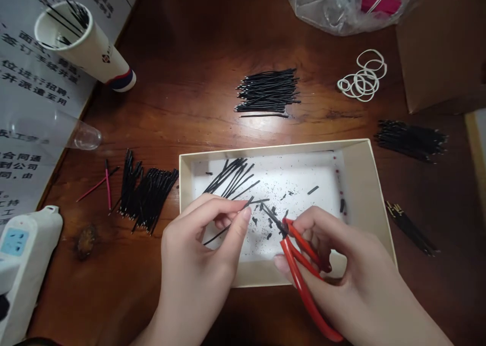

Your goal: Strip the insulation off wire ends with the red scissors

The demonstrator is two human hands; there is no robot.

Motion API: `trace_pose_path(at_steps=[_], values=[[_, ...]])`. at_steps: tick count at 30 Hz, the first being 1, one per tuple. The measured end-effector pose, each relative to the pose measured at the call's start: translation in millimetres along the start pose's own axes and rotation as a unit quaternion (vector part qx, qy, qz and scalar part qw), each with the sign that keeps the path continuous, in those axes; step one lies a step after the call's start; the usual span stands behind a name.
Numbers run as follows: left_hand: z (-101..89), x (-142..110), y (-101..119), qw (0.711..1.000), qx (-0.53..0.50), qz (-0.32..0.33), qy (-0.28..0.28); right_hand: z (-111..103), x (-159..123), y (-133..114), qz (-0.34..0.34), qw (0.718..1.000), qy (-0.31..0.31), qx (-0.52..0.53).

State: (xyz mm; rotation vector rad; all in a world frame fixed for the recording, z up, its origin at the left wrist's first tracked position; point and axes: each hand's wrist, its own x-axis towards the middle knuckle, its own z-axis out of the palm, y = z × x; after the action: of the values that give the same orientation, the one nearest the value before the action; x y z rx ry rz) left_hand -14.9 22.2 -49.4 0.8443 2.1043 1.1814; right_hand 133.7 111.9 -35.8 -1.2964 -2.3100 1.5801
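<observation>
Between thumb and forefinger, my left hand [207,250] pinches a thin black wire [217,236] over a shallow cardboard box [375,194]. The wire's upper end sticks out past my fingertips. My right hand [341,265] is closed round the red handles of small wire cutters [304,270]. Their dark jaws are close to the wire end; whether they touch it I cannot tell. Inside the box, more black wires [235,176] lie loosely at the back left. Small black scraps [270,223] are scattered over its white floor.
Bundles of black wires lie left [148,194], behind [268,90] and right [412,138] of the box. White rubber bands [364,80] and a plastic bag [326,7] are at the back right. A paper cup [91,52], a clear cup [85,136] and a power strip [28,265] stand left.
</observation>
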Motion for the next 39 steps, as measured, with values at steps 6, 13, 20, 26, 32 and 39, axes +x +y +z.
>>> trace_pose_path(at_steps=[6, 13, 20, 26, 32, 39], values=[[2.2, 3.9, 1.3, 1.000, -0.010, 0.013, 0.001, 6.0, -6.3, 3.1, -0.034, 0.997, 0.054, -0.043], [2.7, 2.6, 1.8, 1.000, -0.009, 0.020, 0.002, 11.2, -7.1, 13.6, -0.086, 0.992, 0.070, -0.055], [3.3, 2.1, 1.9, 1.000, -0.002, 0.021, 0.009, 9.5, -5.3, 9.8, -0.073, 0.994, 0.062, -0.057], [2.9, 1.0, 3.2, 1.000, 0.000, 0.018, 0.008, 11.3, -6.3, 10.5, -0.059, 0.995, 0.046, -0.062], [2.9, 1.4, 3.6, 1.000, 0.006, 0.013, 0.012, 12.0, -6.1, 8.7, -0.065, 0.994, 0.057, -0.063], [3.9, 2.6, 5.3, 1.000, 0.018, 0.017, 0.017, 13.4, -6.4, 4.9, -0.052, 0.993, 0.082, -0.072]])
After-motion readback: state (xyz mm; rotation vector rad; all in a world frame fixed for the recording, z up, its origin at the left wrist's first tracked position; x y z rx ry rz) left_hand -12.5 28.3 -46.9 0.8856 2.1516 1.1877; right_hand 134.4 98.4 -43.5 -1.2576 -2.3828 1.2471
